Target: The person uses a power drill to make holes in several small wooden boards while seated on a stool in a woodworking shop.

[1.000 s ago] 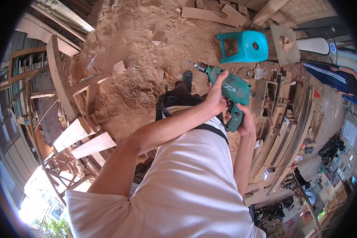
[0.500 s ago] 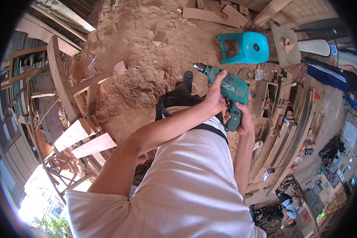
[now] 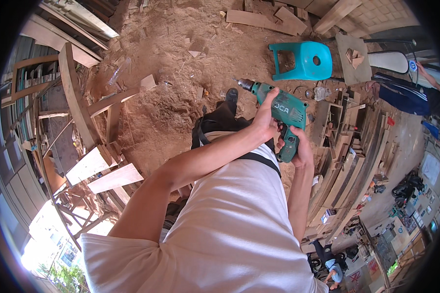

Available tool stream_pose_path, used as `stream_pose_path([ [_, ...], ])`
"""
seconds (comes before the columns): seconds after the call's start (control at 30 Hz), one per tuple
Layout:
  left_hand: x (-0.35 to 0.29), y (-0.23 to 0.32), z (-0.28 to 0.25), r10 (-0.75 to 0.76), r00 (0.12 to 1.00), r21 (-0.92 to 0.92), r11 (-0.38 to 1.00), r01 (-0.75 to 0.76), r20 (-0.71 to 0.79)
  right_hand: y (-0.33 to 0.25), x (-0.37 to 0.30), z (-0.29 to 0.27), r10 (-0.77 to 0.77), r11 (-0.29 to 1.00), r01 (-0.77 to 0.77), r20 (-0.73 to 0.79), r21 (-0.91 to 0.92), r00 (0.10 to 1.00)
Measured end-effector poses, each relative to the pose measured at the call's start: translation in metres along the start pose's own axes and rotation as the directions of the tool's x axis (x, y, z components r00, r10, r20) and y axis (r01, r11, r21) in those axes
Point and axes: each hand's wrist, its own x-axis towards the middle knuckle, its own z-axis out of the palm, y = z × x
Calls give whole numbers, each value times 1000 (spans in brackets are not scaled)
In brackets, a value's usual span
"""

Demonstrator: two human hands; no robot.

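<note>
A green power drill (image 3: 294, 108) with a black chuck is held in front of my waist, its bit pointing left and slightly up in the picture. My left hand (image 3: 266, 116) reaches across my body and wraps round the drill's body behind the chuck. My right hand (image 3: 303, 145) is closed round the drill's handle near the trigger. Part of the fingers on both hands is hidden behind the drill. The bit touches nothing.
A turquoise plastic stool (image 3: 308, 61) stands on the dirt floor, next to a board (image 3: 352, 68). Stacked timber (image 3: 347, 171) lines the right. Wooden frames and planks (image 3: 78, 97) stand at left. People are at the right edge (image 3: 406, 95) and lower right (image 3: 333, 268).
My hands and the drill stay in place. The person at lower right has moved left and down in the picture. At the right edge, another person's arm now reaches out.
</note>
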Motion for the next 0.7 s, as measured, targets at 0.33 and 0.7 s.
stream_pose_path([
  [0.33,-3,2,2,-4,1000,-22,1000,4,-1,0,-2,5,-17,1000,17,-27,-15,999],
  [0.7,3,0,-7,56,998,-113,992,-57,-9,11,-7,10,-86,976,36,-230,-214,969],
])
